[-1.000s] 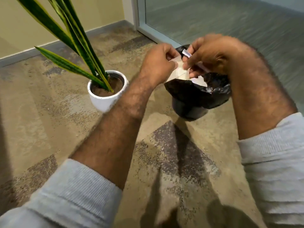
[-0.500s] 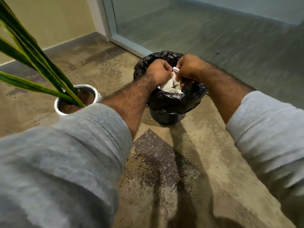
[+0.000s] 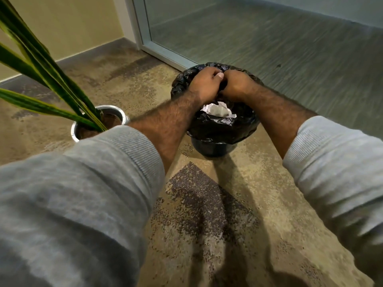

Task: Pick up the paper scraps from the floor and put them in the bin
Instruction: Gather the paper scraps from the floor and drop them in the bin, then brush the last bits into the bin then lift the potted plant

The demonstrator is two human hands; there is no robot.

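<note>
Both your hands, left hand (image 3: 204,84) and right hand (image 3: 236,85), are bunched closed over the small bin with the black plastic liner (image 3: 215,127); can't tell what they grip. White crumpled paper scraps (image 3: 217,110) sit inside. Looks like the drop-off step, so next you'd just let go and pull back.

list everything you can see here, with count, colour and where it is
bin: one, black, on the floor at centre
bin liner: one, black, folded over the bin's rim
paper scraps: white, count unclear, inside the liner
plant pot: one, white, left of the bin
plant leaves: several, green with yellow edges, rising from the pot
glass panel: one, pale frame, behind the bin
left hand: closed, over the bin's mouth
right hand: closed, beside the left hand
sleeves: two, grey
</note>
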